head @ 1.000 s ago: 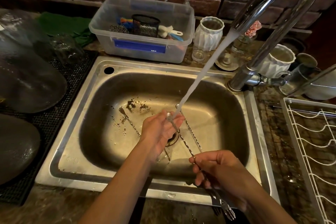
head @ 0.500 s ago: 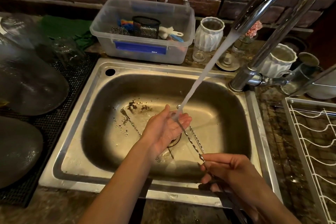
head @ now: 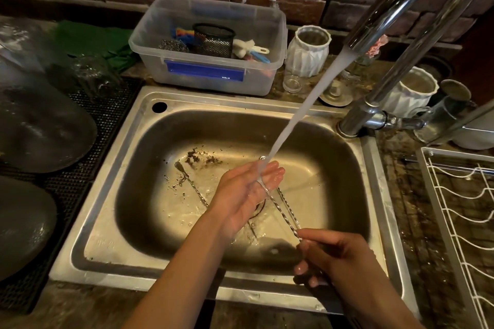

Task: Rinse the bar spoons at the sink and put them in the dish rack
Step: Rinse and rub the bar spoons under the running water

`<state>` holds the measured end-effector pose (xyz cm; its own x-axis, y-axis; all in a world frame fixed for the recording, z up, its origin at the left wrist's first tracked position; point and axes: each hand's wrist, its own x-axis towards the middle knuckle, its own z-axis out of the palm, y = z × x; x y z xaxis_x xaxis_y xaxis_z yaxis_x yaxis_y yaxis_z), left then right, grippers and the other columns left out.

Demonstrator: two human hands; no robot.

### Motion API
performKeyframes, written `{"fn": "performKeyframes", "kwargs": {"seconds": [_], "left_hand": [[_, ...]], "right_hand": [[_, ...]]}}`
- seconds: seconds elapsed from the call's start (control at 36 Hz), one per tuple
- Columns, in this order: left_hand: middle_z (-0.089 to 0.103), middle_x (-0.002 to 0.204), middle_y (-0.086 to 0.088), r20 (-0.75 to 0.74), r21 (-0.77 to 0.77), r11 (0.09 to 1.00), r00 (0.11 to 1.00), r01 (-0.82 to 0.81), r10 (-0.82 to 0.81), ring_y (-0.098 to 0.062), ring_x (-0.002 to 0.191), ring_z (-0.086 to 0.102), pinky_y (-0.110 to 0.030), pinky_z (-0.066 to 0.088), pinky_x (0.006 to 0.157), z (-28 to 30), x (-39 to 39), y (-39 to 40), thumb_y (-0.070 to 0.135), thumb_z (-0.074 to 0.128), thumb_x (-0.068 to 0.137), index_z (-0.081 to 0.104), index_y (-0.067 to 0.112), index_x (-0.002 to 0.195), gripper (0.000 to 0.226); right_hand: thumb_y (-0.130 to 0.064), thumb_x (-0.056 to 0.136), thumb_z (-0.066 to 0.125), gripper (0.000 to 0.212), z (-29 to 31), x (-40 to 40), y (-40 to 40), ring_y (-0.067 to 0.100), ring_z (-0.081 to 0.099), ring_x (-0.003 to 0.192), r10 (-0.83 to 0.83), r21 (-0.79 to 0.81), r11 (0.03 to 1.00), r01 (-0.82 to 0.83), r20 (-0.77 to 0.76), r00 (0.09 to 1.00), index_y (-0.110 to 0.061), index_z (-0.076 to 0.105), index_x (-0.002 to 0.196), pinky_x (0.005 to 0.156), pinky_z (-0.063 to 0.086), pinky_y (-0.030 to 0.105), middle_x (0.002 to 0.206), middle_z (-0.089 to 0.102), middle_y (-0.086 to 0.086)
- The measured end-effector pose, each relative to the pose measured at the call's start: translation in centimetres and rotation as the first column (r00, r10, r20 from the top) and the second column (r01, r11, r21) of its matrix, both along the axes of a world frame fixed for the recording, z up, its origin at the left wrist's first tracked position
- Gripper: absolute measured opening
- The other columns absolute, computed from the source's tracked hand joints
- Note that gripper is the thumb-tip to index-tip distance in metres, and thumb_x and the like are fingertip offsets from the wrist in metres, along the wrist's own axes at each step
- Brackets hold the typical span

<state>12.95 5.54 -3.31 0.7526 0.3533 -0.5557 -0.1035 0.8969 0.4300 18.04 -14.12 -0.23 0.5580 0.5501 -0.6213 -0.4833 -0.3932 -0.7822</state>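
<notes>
Water from the faucet falls onto my left hand, which lies palm up and flat over the sink's drain. The bowl of a twisted-stem bar spoon rests on that palm under the stream. My right hand grips the spoon's stem near the sink's front edge. A second bar spoon lies on the sink floor at the left among dark specks. A third spoon lies under the held one, partly hidden by my left hand. The white wire dish rack stands at the right.
The steel sink fills the middle. Behind it stand a clear plastic tub of scrubbers, two white ribbed pots and small glasses. A black mat with upturned glassware lies at the left. A brick wall runs along the back.
My left hand's fingers have opened from around the spoon's bowl to a flat palm under the stream. The right hand drew the spoon slightly toward me.
</notes>
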Motion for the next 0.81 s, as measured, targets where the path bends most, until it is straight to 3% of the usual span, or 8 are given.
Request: {"fn": "performKeyframes", "kwargs": {"seconds": [0.14,0.36,0.5,0.69,0.81], "left_hand": [[0.069,0.118,-0.03,0.024,0.016,1.0,1.0,-0.013,0.013,-0.039,0.11,0.069,-0.039,0.061,0.086,0.3,0.1,0.1,-0.003,0.05,0.099,0.058,-0.014,0.121,0.026],[0.069,0.117,-0.03,0.033,0.074,0.997,0.999,0.012,-0.014,-0.039,0.109,0.07,-0.039,0.06,0.088,0.9,0.4,0.2,-0.011,0.046,0.097,0.059,-0.017,0.118,0.025],[0.07,0.116,-0.028,0.02,0.113,0.993,1.0,0.019,-0.021,-0.037,0.107,0.071,-0.037,0.06,0.089,0.9,0.3,0.5,-0.008,0.057,0.089,0.062,-0.013,0.115,0.027],[0.069,0.118,-0.029,0.02,0.124,0.992,1.0,0.018,-0.021,-0.036,0.108,0.071,-0.034,0.06,0.089,0.5,0.3,1.1,-0.006,0.05,0.098,0.058,-0.015,0.122,0.027],[0.07,0.12,-0.025,-0.011,0.165,0.985,0.998,0.058,-0.057,-0.033,0.11,0.07,-0.036,0.058,0.094,0.6,0.4,2.0,-0.005,0.052,0.096,0.056,-0.012,0.126,0.031]], "right_hand": [[-0.003,0.089,0.068,0.018,-0.1,-0.1,1.4,0.021,0.059,0.045,-0.002,0.002,1.0,0.002,0.013,1.0,-0.016,0.08,0.091,0.044,0.048,0.024,0.073,0.07,0.031],[-0.003,0.09,0.067,0.02,-0.2,0.7,4.3,0.021,0.071,0.059,-0.004,-0.008,1.0,0.004,0.045,0.999,-0.011,0.075,0.107,0.048,0.053,0.022,0.082,0.073,0.025],[-0.002,0.09,0.067,0.019,-0.4,0.8,6.0,0.021,0.07,0.06,-0.007,0.039,0.999,0.006,0.035,0.999,-0.006,0.073,0.107,0.05,0.055,0.026,0.082,0.071,0.016],[-0.005,0.092,0.065,0.016,-1.5,1.5,7.9,0.019,0.073,0.061,0.039,0.036,0.998,-0.042,0.073,0.997,-0.014,0.075,0.101,0.052,0.054,0.024,0.075,0.076,0.003],[-0.006,0.091,0.066,0.017,-2.2,2.3,8.9,0.02,0.073,0.064,0.064,0.022,0.998,-0.066,0.071,0.995,-0.014,0.075,0.103,0.06,0.059,0.032,0.076,0.078,0.01]]}}
